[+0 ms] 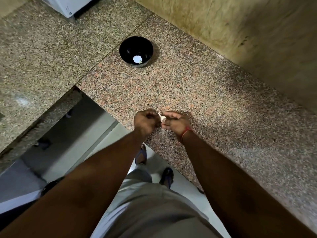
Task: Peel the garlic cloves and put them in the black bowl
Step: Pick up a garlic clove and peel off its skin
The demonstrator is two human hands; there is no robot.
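Pale garlic clove [162,118] between hands (skin partly lifted); black bowl [130,43] upright, well apart.

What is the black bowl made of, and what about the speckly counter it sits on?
The black bowl looks like glossy plastic or glazed ceramic: it is smooth and throws back a bright spot of light, but I cannot tell which. The counter looks like polished granite, with tiny pink, grey and black specks all over.

The round black bowl [136,52] looks glossy and smooth. The speckled pink-grey granite counter [197,86] appears polished stone.
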